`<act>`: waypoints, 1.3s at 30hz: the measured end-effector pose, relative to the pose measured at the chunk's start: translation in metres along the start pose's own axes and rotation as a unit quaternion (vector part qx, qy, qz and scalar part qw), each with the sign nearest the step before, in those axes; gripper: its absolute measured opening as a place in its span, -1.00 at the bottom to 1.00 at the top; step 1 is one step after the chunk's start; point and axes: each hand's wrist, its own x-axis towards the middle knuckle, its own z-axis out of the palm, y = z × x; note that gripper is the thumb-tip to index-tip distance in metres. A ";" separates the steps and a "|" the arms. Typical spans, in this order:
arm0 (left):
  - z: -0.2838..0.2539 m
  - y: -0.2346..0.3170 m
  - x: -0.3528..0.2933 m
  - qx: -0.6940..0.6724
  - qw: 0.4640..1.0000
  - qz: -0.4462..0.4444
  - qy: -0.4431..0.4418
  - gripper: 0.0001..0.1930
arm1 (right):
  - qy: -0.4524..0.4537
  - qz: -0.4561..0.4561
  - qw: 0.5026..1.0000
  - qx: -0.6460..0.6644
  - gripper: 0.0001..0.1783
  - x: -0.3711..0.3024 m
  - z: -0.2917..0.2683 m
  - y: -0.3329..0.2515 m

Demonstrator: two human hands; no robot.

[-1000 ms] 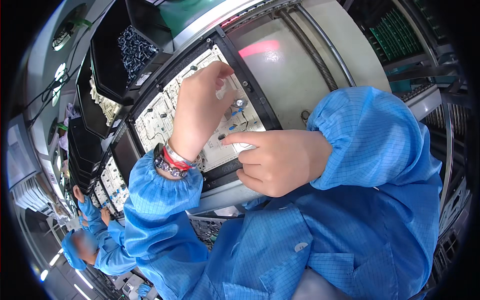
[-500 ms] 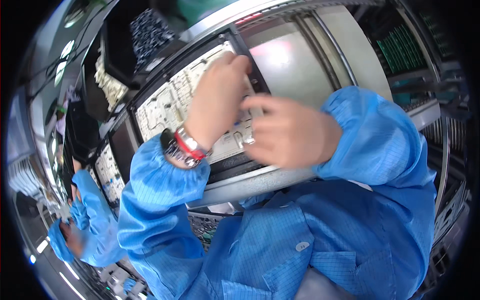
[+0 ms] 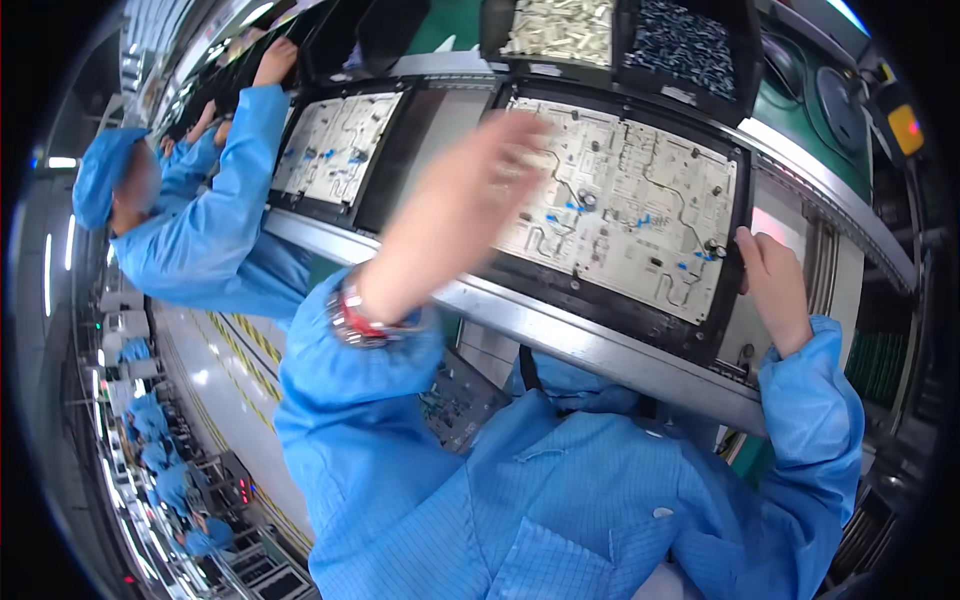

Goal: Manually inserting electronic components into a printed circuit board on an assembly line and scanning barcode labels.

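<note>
A white circuit board [image 3: 625, 200] with blue and black parts lies in a black carrier frame [image 3: 640, 318] on the rail line before me. Over the board's left end hovers my left hand [image 3: 470, 195], blurred by motion; its fingers look stretched out and nothing shows in them. At the frame's right edge, my right hand [image 3: 778, 285] has its fingers closed on the rim. Part of its grip is hidden behind the hand.
Beyond the board stand black bins, one of cream parts [image 3: 560, 32], one of dark blue parts [image 3: 685, 50]. Leftward on the line sits another board [image 3: 335, 145], beside a co-worker in blue [image 3: 200, 230]. A metal rail [image 3: 600, 345] runs along the near side.
My hands, close together over the board before, have moved apart: the right to the frame's right edge, the left to the board's left end. The view has swung, showing more of the left side.
</note>
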 end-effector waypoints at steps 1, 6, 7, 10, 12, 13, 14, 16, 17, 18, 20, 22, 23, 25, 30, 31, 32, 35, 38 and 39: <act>-0.022 -0.016 -0.019 -0.050 0.995 -0.064 0.057 -0.72 | -0.018 -0.026 0.999 -0.019 -0.47 0.003 0.005 -0.007; -0.049 -0.142 -0.200 0.340 0.874 -0.310 0.159 -0.70 | -0.064 -0.112 0.991 -0.029 -0.50 0.007 -0.003 -0.015; -0.037 -0.152 -0.231 0.391 0.842 -0.344 0.141 -0.68 | -0.065 -0.147 0.986 -0.032 -0.51 0.009 -0.004 -0.014; 0.019 -0.140 -0.281 0.402 0.815 -0.399 0.120 -0.67 | -0.078 -0.197 0.977 -0.034 -0.54 0.012 -0.009 -0.003; 0.041 -0.127 -0.296 0.313 0.868 -0.365 0.125 -0.67 | -0.067 -0.192 0.977 -0.069 -0.54 0.009 -0.014 -0.009; 0.051 -0.124 -0.299 0.311 0.866 -0.370 0.129 -0.67 | -0.057 -0.215 0.970 -0.095 -0.50 0.007 -0.021 -0.011; 0.059 -0.121 -0.302 0.303 0.881 -0.342 0.123 -0.68 | -0.061 -0.221 0.969 -0.096 -0.50 0.004 -0.028 -0.016; 0.072 -0.121 -0.308 0.292 0.893 -0.320 0.122 -0.68 | -0.067 -0.180 0.960 -0.205 -0.47 -0.004 -0.041 -0.028; 0.076 -0.121 -0.309 0.278 0.883 -0.343 0.159 -0.69 | -0.053 -0.165 0.963 -0.209 -0.46 -0.009 -0.047 -0.036; 0.078 -0.119 -0.311 0.265 0.870 -0.366 0.196 -0.70 | -0.056 -0.170 0.961 -0.210 -0.46 -0.013 -0.051 -0.042; 0.077 -0.110 -0.314 0.255 0.864 -0.373 0.222 -0.70 | 0.002 -0.213 0.968 -0.135 -0.51 -0.021 -0.058 -0.051; 0.068 -0.076 -0.307 0.330 0.849 -0.293 0.291 -0.64 | -0.015 -0.230 0.967 -0.107 -0.56 -0.030 -0.061 -0.063; 0.065 -0.056 -0.305 0.337 0.840 -0.287 0.314 -0.63 | -0.033 -0.245 0.965 -0.083 -0.61 -0.038 -0.059 -0.068; 0.059 -0.015 -0.296 0.336 0.826 -0.278 0.357 -0.63 | -0.048 -0.313 0.946 -0.064 -0.66 -0.052 -0.051 -0.071; 0.057 0.067 -0.267 0.307 0.791 -0.170 0.500 -0.49 | -0.182 -0.450 0.874 0.031 -0.70 -0.079 -0.036 -0.092; 0.058 0.082 -0.258 0.263 0.803 -0.144 0.516 -0.46 | -0.236 -0.473 0.849 0.023 -0.48 -0.083 -0.036 -0.093; 0.060 0.094 -0.248 0.213 0.814 -0.113 0.528 -0.44 | -0.232 -0.482 0.844 0.025 -0.48 -0.089 -0.037 -0.093; 0.067 0.122 -0.215 0.090 0.870 0.019 0.484 -0.39 | -0.356 -0.453 0.805 0.138 -0.29 -0.114 -0.039 -0.083; 0.067 0.132 -0.169 -0.006 0.887 0.085 0.453 -0.42 | -0.374 -0.392 0.814 0.207 -0.30 -0.140 -0.073 -0.054; 0.065 0.140 -0.160 -0.041 0.892 0.088 0.441 -0.39 | -0.305 -0.363 0.857 0.204 -0.33 -0.153 -0.088 -0.044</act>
